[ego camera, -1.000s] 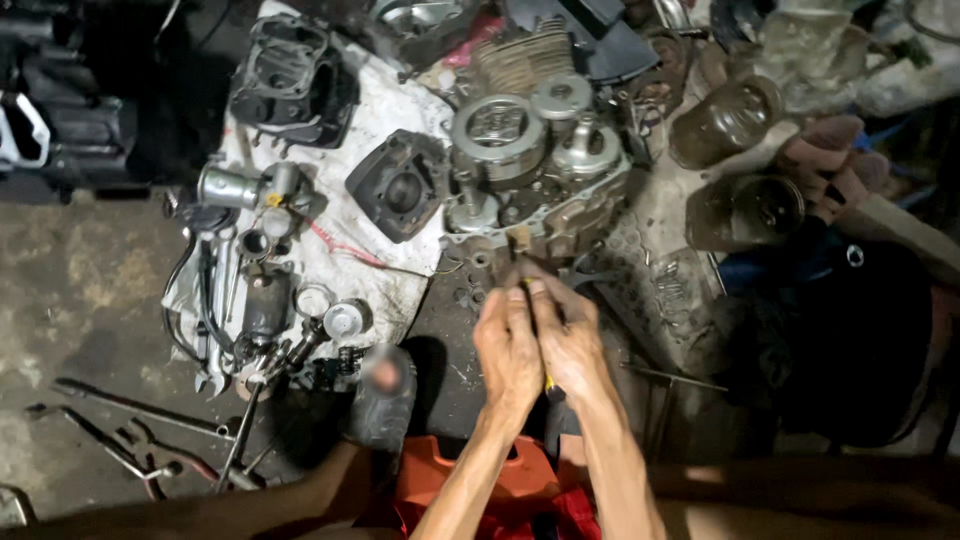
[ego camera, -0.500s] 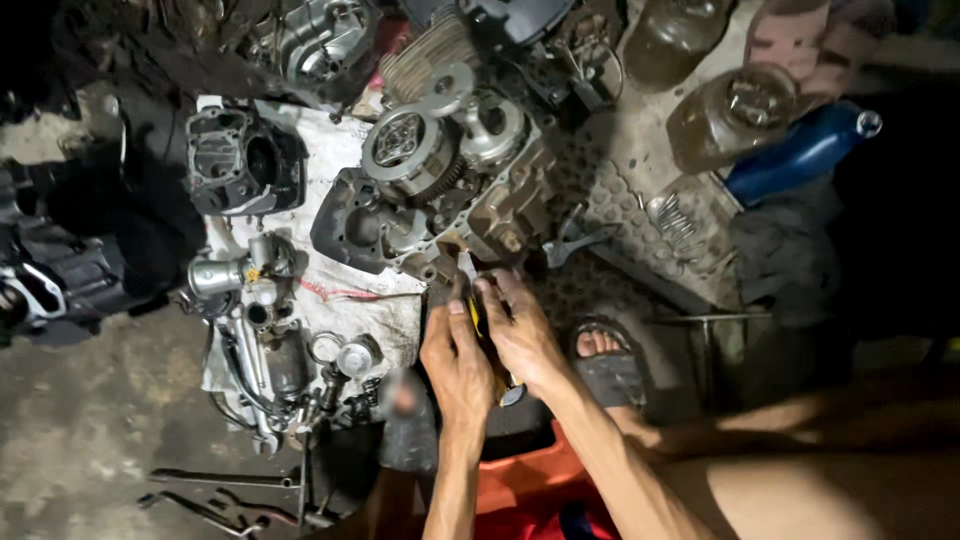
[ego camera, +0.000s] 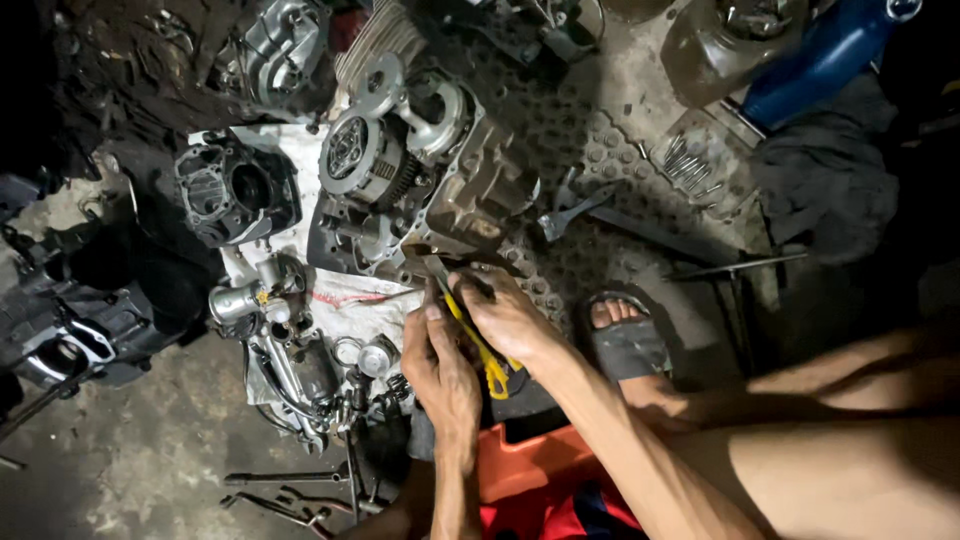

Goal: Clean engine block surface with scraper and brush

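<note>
Both my hands close around yellow-handled pliers [ego camera: 478, 345] whose tip [ego camera: 436, 268] presses at the near edge of a grey engine crankcase [ego camera: 470, 190] on the floor. My left hand [ego camera: 440, 365] wraps the lower part of the handles, thumb up. My right hand [ego camera: 505, 318] grips them from the right, fingers near the jaws. On top of the crankcase sits a round clutch assembly [ego camera: 358, 150].
A black cylinder block [ego camera: 235, 190] and small metal parts [ego camera: 290, 330] lie on a white cloth to the left. A spanner [ego camera: 572, 205] rests right of the engine. My sandalled foot [ego camera: 625, 340] and bare leg are at right. Hand tools [ego camera: 290, 490] lie at the bottom; a blue tube [ego camera: 820, 55] is top right.
The view has swung to the right, so the engine and parts sit further left in frame. Both hands stay on the pliers at the crankcase edge, and my foot has come into view.
</note>
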